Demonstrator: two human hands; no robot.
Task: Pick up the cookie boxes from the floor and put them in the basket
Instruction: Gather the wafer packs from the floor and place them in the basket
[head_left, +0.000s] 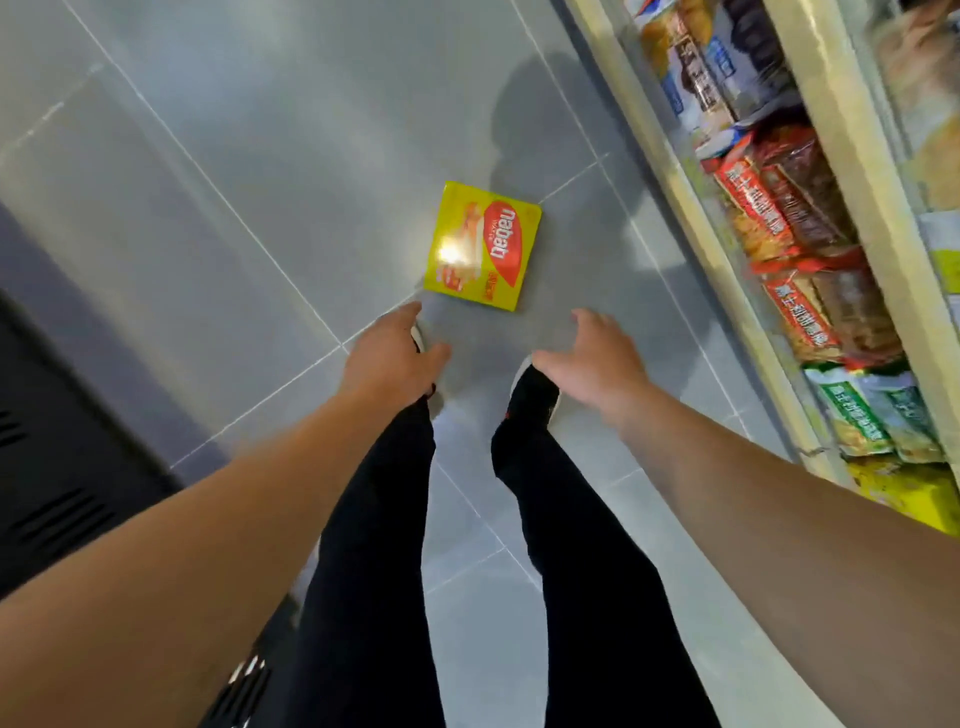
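A yellow cookie box (483, 245) with a red oval label lies flat on the grey tiled floor, just ahead of my feet. My left hand (390, 353) hangs below and left of the box, fingers relaxed, holding nothing. My right hand (592, 358) hangs below and right of it, fingers spread and empty. Neither hand touches the box. No basket is in view.
A shelf unit (737, 249) packed with snack packets runs along the right side. A dark cabinet (57, 467) with vent slots stands at the left. My legs in black trousers (384, 545) and my shoes stand at centre on the grey floor tiles (218, 171).
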